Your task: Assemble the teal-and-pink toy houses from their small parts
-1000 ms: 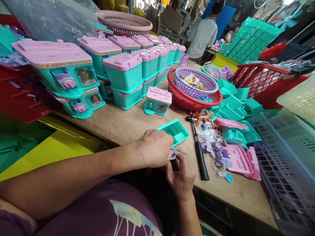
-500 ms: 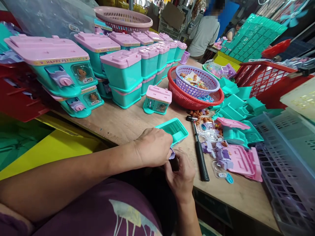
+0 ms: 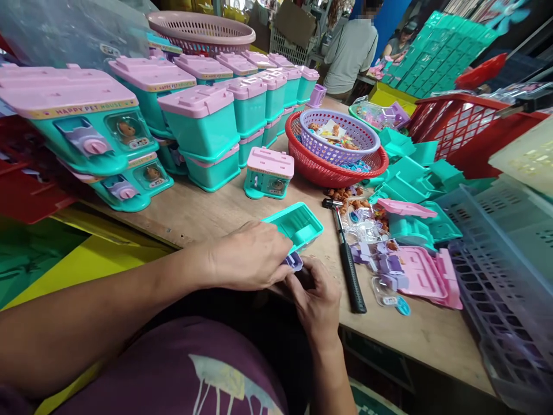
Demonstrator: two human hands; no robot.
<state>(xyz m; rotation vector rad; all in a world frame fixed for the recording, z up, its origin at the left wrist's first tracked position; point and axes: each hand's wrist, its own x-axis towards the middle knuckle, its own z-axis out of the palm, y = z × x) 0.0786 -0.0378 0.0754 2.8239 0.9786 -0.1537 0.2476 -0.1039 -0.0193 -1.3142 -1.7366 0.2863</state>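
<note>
The wooden tabletop carries everything. At its far left side stand stacked teal toy houses with pink roofs, in rows going back. To the right lies a red basket with a smaller purple basket inside it, and beyond it a heap of loose teal parts. One single toy house stands alone, nearer to the person. In front of it lies an open teal tray part, touching the left hand. A hammer with a black handle lies just right of the hands, and pink lids lie near it.

The left hand and the right hand are close together at the tabletop edge. Both are closed on a small purple piece, which sits between their fingertips, just below the teal tray part.
</note>
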